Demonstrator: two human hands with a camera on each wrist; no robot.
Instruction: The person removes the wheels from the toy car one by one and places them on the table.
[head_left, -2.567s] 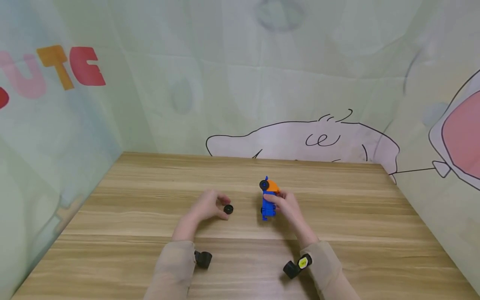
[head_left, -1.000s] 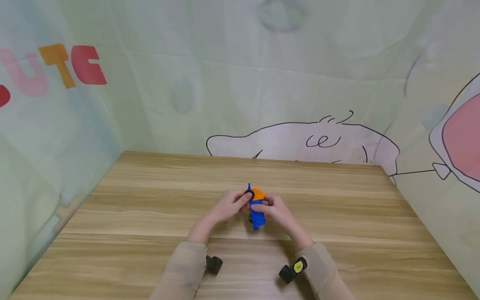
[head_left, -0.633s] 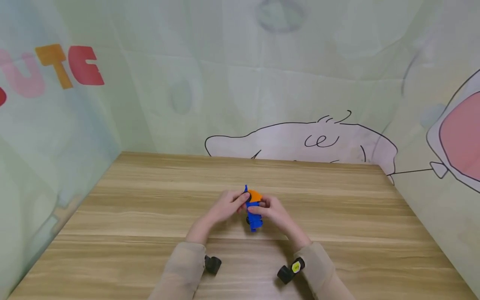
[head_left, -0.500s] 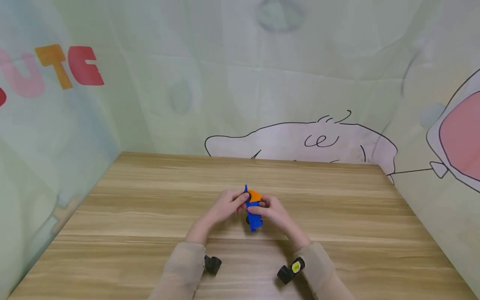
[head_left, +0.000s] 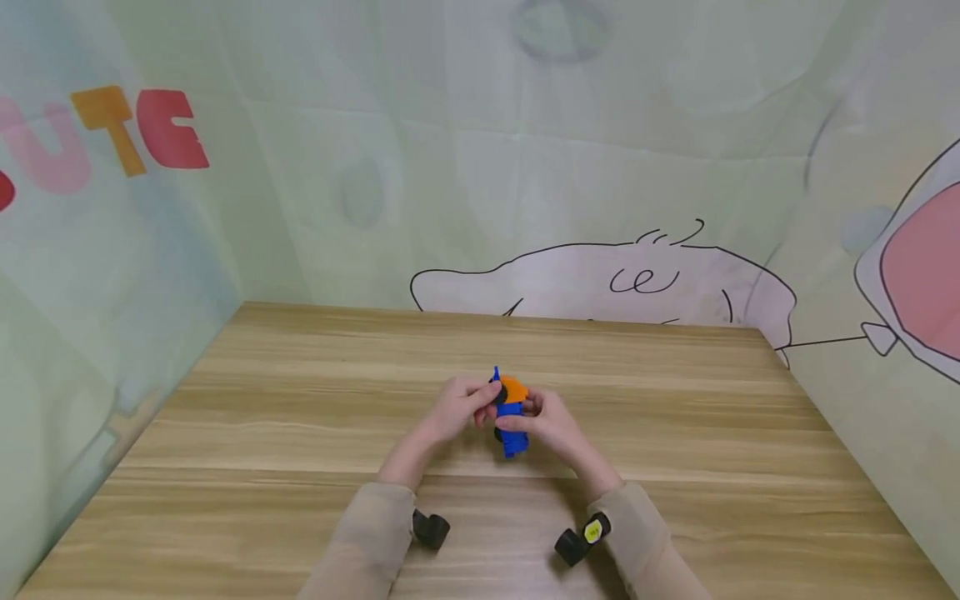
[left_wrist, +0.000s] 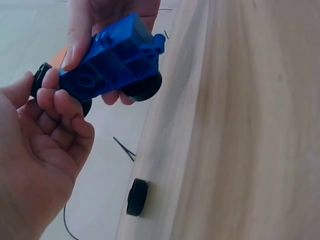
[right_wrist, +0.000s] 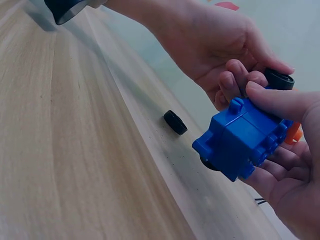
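Observation:
My right hand (head_left: 553,423) grips a small toy car (head_left: 513,440) with a blue block body and an orange part (head_left: 515,389) at its far end. The thumb lies across the blue side, the fingers behind. From the left, my left hand (head_left: 452,412) pinches a black wheel (left_wrist: 41,80) at the orange end between thumb and fingers. Another black wheel (left_wrist: 145,87) sits at the blue end of the car. In the right wrist view a loose black wheel (right_wrist: 175,122) lies on the table below the hands; the head view does not show it.
The wood-grain table (head_left: 300,358) meets a printed cloth backdrop (head_left: 480,183) at its far edge and sides. Black wrist cameras (head_left: 431,530) stick out inward from both sleeves, low over the tabletop.
Earlier my left hand was around a loose black wheel left of the toy car. It has moved right to a wheel on the car, while my right hand has brought the car left.

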